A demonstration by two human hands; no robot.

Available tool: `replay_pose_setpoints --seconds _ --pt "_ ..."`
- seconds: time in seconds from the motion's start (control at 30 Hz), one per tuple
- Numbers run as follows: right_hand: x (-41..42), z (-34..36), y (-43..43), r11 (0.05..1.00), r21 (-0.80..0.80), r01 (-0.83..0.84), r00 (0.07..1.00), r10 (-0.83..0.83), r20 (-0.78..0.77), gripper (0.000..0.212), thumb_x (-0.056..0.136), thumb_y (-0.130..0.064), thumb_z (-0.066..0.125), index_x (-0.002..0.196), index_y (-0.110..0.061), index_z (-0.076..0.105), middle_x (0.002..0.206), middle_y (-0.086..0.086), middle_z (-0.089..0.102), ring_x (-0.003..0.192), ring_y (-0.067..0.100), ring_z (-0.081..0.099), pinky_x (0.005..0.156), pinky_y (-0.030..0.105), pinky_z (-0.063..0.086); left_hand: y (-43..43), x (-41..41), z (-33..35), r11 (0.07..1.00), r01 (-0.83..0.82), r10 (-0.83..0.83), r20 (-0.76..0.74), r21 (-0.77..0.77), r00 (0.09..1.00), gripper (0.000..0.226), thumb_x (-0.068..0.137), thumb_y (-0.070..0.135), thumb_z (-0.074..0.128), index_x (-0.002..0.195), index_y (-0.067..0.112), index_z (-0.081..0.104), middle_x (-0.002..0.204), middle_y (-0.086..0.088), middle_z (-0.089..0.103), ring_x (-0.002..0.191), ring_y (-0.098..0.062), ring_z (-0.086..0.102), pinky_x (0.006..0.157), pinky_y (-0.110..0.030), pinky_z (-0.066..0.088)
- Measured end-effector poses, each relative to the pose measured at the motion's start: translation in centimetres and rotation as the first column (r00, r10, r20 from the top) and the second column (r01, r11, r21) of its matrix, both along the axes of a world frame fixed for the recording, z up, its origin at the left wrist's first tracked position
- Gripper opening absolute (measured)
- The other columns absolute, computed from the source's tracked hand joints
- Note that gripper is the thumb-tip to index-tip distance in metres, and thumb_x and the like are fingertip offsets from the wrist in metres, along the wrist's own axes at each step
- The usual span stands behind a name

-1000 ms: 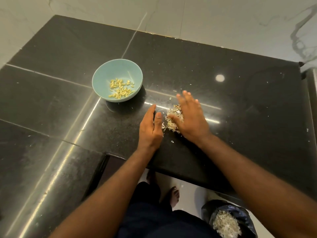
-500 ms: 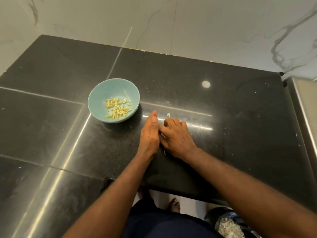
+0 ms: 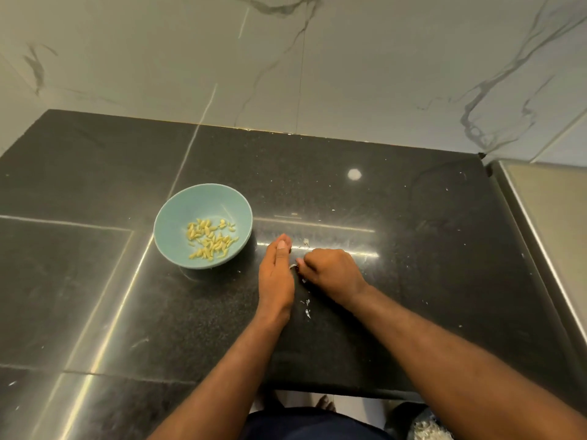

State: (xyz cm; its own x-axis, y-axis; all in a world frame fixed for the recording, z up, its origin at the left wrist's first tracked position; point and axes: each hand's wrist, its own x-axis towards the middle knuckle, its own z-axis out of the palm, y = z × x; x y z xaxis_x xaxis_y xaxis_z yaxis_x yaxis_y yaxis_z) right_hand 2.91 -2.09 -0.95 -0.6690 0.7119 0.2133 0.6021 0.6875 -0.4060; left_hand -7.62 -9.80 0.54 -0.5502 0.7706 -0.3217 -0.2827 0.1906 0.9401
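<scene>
Right, head cam: left hand (image 3: 275, 281) stands edge-on as a wall, fingers straight & pressed together. Right hand (image 3: 333, 271) curls round the seed husks (image 3: 293, 266) on the table (image 3: 413, 249), near the bowl (image 3: 178, 230). Scoop-up step, I'd say; next, lift w/o dropping strays.

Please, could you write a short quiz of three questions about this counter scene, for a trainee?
1. True or false: the left hand is curled into a fist.
2. The blue bowl of seeds stands: A) left of both hands; B) between the hands; C) right of both hands.
3. Which hand curls its fingers over the husks on the black counter?
Key: 1 false, its fingers are straight; 2 A; 3 the right hand.
</scene>
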Motion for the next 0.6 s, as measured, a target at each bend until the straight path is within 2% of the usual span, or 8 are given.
replay_pose_setpoints --seconds 0.1,0.17,0.23,0.3,0.37,0.47,0.53,0.6 --pt "-0.1 1.9 -0.1 0.936 -0.303 0.177 0.923 -0.264 -0.279 0.055 0.098 -0.024 0.060 0.052 -0.027 0.032 0.048 -0.009 0.032 0.048 0.007 0.030 0.052 0.029 0.027 -0.4 0.7 1.9 0.999 -0.038 0.038 0.184 -0.004 0.982 0.029 0.107 0.029 0.040 0.122 0.018 0.062 0.120 -0.001 0.066 0.117 -0.015 0.062 0.104 -0.031 0.046" --pt "-0.6 3.6 -1.1 0.894 -0.416 0.164 0.834 -0.351 -0.425 0.054 0.098 -0.022 0.062 0.053 -0.029 0.034 0.048 -0.011 0.033 0.047 0.005 0.030 0.049 0.026 0.028 -0.5 1.9 3.8 1.000 -0.010 0.009 0.375 0.000 0.927 0.042 0.108 0.035 0.035 0.121 0.006 0.062 0.114 -0.012 0.070 0.111 -0.020 0.066 0.102 -0.034 0.050" --pt "-1.5 4.8 -2.7 0.892 -0.433 0.133 0.815 -0.347 -0.465 0.048 0.098 -0.028 0.061 0.055 -0.027 0.040 0.051 -0.007 0.038 0.051 0.005 0.034 0.048 0.032 0.033 -0.3 3.2 5.2 1.000 0.029 -0.029 0.560 0.010 0.828 0.048 0.107 0.038 0.032 0.098 0.004 0.065 0.086 -0.008 0.074 0.093 -0.023 0.067 0.090 -0.032 0.052" --pt "-1.9 5.4 -4.0 0.912 -0.379 0.156 0.844 -0.322 -0.428 0.044 0.097 -0.040 0.055 0.060 -0.021 0.043 0.055 -0.001 0.041 0.054 0.008 0.036 0.052 0.038 0.036 0.1 3.7 5.6 0.998 0.058 -0.064 0.674 0.031 0.736 0.043 0.107 0.036 0.030 0.081 0.011 0.054 0.062 0.000 0.063 0.077 -0.017 0.058 0.080 -0.033 0.048" --pt "-1.5 5.5 -4.6 0.943 -0.299 0.148 0.883 -0.262 -0.390 0.039 0.096 -0.042 0.049 0.065 -0.018 0.044 0.061 -0.006 0.041 0.057 0.008 0.037 0.054 0.029 0.033 0.1 3.2 5.8 0.995 0.086 -0.093 0.755 0.048 0.649 0.041 0.105 0.029 0.030 0.083 0.008 0.057 0.072 -0.008 0.065 0.079 -0.020 0.064 0.088 -0.041 0.048" --pt "-0.4 6.2 -5.0 0.959 -0.278 0.057 0.930 -0.152 -0.336 0.025 0.095 -0.028 0.051 0.076 -0.012 0.050 0.072 -0.006 0.047 0.066 0.009 0.041 0.061 0.020 0.033 -0.1 2.4 5.8 0.989 0.110 -0.140 0.847 0.097 0.513 0.039 0.085 0.011 0.038 0.100 -0.010 0.067 0.108 -0.030 0.067 0.104 -0.038 0.064 0.094 -0.049 0.049" --pt "0.1 6.6 -5.0 0.959 -0.280 0.042 0.935 -0.136 -0.328 0.015 0.093 -0.020 0.054 0.080 -0.011 0.053 0.076 -0.006 0.050 0.070 0.008 0.044 0.065 0.020 0.036 0.0 2.6 5.7 0.984 0.125 -0.175 0.836 0.129 0.520 0.043 0.073 0.011 0.042 0.099 -0.011 0.069 0.109 -0.030 0.067 0.106 -0.040 0.062 0.095 -0.050 0.048" --pt "0.1 6.9 -5.0 0.967 -0.247 0.063 0.924 -0.150 -0.353 0.017 0.091 -0.023 0.054 0.078 -0.012 0.054 0.075 -0.005 0.051 0.071 0.008 0.044 0.066 0.022 0.038 -0.1 3.2 5.5 0.977 0.104 -0.214 0.810 0.188 0.546 0.036 0.077 0.016 0.045 0.089 -0.004 0.073 0.096 -0.021 0.071 0.099 -0.034 0.064 0.093 -0.044 0.051"
